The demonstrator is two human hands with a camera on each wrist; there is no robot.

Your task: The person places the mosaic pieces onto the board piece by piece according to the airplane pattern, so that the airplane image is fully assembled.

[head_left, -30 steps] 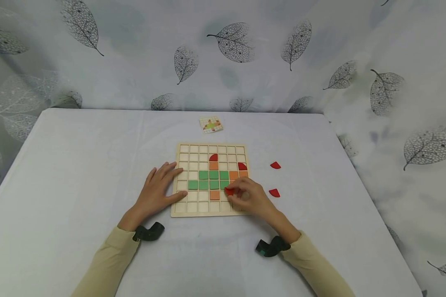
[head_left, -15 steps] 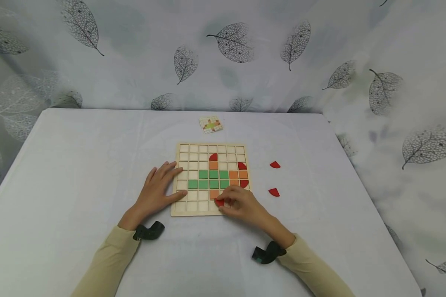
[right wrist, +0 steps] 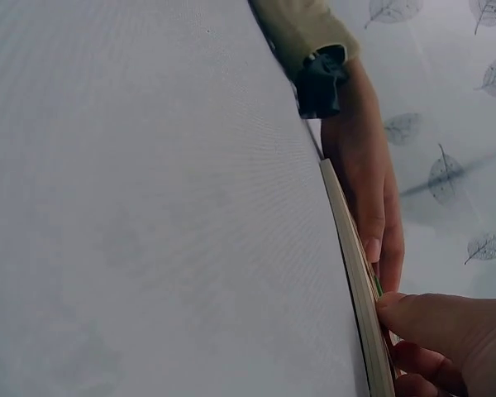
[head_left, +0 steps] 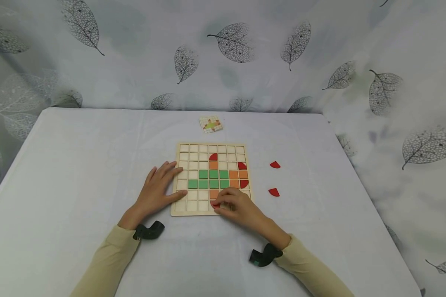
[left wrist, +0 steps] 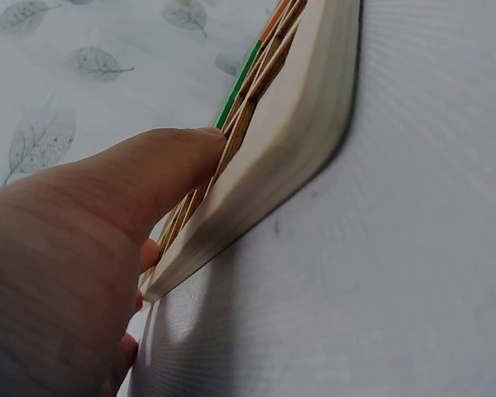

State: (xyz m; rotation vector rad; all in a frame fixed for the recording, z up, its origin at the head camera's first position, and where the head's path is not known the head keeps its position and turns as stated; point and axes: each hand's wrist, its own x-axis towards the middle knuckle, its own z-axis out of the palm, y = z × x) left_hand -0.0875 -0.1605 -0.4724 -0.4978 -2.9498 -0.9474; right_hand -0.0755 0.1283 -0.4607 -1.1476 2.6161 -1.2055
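Note:
A wooden grid board (head_left: 193,213) lies on the table, with green squares (head_left: 203,184), orange squares (head_left: 233,175) and red quarter-circle pieces (head_left: 213,157) in its cells. My left hand (head_left: 154,194) rests at the board's left edge with fingers spread, the thumb on the frame. In the left wrist view, that thumb (left wrist: 165,165) touches the board's rim. My right hand (head_left: 238,206) pinches a red quarter-circle piece (head_left: 213,204) at the bottom-row cell under the lower orange square. The right wrist view shows the thumb (right wrist: 422,318) at the board's edge; the piece is hidden there.
Two loose red quarter-circle pieces, an upper one (head_left: 275,165) and a lower one (head_left: 274,192), lie right of the board. Behind it lies a small pattern card (head_left: 211,124). White cloth (head_left: 89,165) covers the table, and a leaf-print curtain (head_left: 134,53) hangs behind.
My right hand has moved left and toward the board's near edge with a red piece. Another red quarter-circle now shows in the right column, below the orange squares. My left hand stays put.

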